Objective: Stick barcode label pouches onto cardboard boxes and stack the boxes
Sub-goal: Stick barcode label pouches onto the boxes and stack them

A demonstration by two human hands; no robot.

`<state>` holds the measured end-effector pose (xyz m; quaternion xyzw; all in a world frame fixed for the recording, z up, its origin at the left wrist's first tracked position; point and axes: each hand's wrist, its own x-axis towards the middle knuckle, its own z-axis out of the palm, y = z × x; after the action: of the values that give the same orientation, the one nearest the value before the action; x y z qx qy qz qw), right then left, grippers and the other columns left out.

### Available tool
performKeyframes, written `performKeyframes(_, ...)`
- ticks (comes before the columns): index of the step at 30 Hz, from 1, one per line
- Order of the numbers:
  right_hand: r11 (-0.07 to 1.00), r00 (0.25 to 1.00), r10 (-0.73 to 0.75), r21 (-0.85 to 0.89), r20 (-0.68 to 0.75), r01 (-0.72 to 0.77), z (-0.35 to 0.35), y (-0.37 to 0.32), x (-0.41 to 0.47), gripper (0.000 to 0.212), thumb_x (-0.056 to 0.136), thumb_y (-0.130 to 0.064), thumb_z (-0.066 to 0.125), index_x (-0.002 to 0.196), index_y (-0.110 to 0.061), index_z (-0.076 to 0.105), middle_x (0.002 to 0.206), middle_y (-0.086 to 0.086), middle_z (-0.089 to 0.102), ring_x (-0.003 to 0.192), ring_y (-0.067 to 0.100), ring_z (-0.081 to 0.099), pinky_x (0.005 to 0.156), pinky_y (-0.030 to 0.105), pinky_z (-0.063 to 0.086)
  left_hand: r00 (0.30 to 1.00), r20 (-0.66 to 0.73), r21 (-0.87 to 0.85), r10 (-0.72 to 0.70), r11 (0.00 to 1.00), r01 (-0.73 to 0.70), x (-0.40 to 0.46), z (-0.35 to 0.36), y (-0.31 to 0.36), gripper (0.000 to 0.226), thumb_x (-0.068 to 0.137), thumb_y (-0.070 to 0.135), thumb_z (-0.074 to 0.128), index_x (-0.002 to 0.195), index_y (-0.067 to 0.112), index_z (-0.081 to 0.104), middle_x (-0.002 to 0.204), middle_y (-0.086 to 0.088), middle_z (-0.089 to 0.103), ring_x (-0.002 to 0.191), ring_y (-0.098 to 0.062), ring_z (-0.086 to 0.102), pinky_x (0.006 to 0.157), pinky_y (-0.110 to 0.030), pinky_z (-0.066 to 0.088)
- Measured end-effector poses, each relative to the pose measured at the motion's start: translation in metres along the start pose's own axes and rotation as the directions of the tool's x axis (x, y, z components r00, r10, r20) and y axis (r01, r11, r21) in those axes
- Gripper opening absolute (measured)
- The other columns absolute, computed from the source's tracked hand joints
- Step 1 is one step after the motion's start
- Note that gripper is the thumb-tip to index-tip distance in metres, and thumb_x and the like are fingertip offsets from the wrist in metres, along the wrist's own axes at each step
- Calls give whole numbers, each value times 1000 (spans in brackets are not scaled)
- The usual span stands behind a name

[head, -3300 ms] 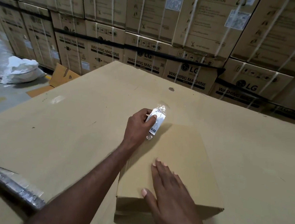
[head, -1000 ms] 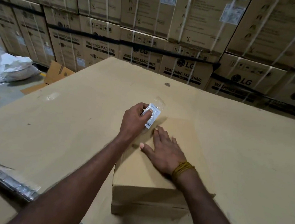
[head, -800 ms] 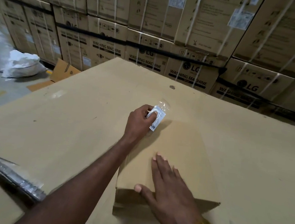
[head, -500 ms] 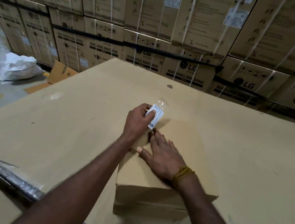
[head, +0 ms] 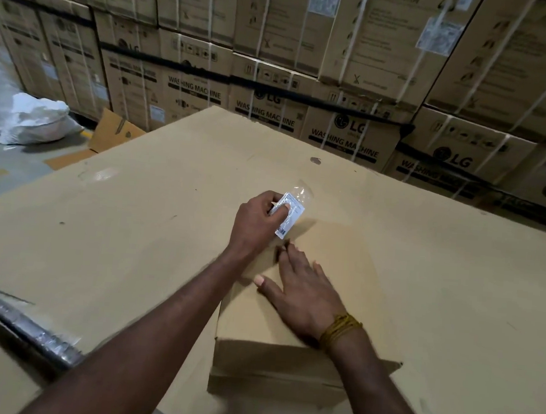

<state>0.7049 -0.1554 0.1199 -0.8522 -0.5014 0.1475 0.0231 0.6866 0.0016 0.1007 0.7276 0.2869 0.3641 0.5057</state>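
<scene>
Your left hand (head: 257, 220) has its grip pinched on a barcode label pouch (head: 289, 214), thumb on the printed face and the other fingers curled behind it, holding it just over the far left corner of the small cardboard box (head: 309, 307). The pouch is a clear plastic sleeve with a white label inside, and the barcode end points down toward the box; can't tell if its lower edge is actually touching the cardboard or just above it. Your right hand (head: 304, 294) lies flat on the box top with fingers straight and spread, fingertips just below the pouch, so no grip there, just pressing down. There's a yellow thread band (head: 340, 329) on that wrist. The box sits on a big sheet of cardboard (head: 132, 228) that's acting as your bench, with its near flap facing you. Off to the lower left there's a shiny plastic-wrapped strip (head: 23, 327) along the bench edge. Further out, a wall of stacked LG washing machine cartons (head: 346, 127) runs across the back, and white sacks (head: 34, 116) lie on the floor at the left beside a loose cardboard piece (head: 114, 129).
</scene>
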Motion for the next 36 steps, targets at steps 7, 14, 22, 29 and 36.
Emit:
performKeyframes(7,999,999,-42,30,21,41,11,-7,-70,95,77,-78,-4,154,-26,-20,156,-14,-32,146,4,-25,119,28,-13,1000,0,-49,-12,999,12,-2,-1,-1,7,90,31,63,91,29,69,78,-1,73,75,-28,69,65,-49,56)
performKeyframes(14,999,999,-34,24,3,34,4,12,-17,88,88,-74,6,158,-23,-7,164,-7,-16,151,8,-12,122,31,-6,1000,8,8,3,1000,-3,1,-1,-1,11,89,33,62,93,27,70,77,0,72,74,-26,69,66,-46,55)
performKeyframes(22,999,999,-35,37,2,35,11,2,-60,94,79,-77,-3,156,-25,-16,160,-12,-27,148,5,-21,122,31,-9,1000,-3,-38,-17,999,16,-2,-2,-1,12,91,30,63,98,25,70,80,0,74,74,-26,70,66,-48,56)
performKeyframes(29,1000,1000,-26,15,1,26,3,16,-26,86,89,-72,6,158,-24,-9,163,-9,-18,150,7,-14,122,31,-7,1000,6,-11,-15,1000,15,-3,-2,2,9,92,27,64,96,24,71,80,1,74,75,-25,70,65,-45,55)
performKeyframes(36,1000,1000,4,21,-19,-3,10,14,-24,86,91,-72,8,157,-20,-11,163,-5,-21,150,11,-17,123,35,-6,1000,2,-16,-22,1000,22,-5,-2,3,11,93,28,62,99,25,71,80,2,74,75,-23,70,68,-45,55)
